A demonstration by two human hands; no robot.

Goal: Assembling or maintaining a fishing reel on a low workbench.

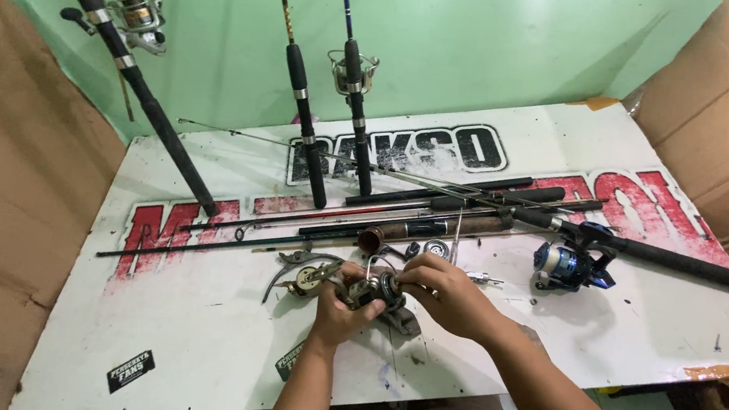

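Brown cardboard (5, 191) is seen filling the left edge of the frame, beside a white tabletop (195, 331) printed with red and black lettering. At upper left, a black rod with a silver spinning reel (137, 18) is leaned against the green wall (484, 40); two more upright rods (302, 112) are propped further right. Loose rod sections (435, 207) are laid across the middle of the table. Just below them, a detached metal reel part (310, 277) is lying beside the left hand (343, 304), which is curled around a small dark fishing reel (377, 292) at frame centre. The right hand (445, 293) is pinched on the reel's top with fingertips pressed together. Further right, a blue spinning reel (563, 265) is mounted on a black rod.
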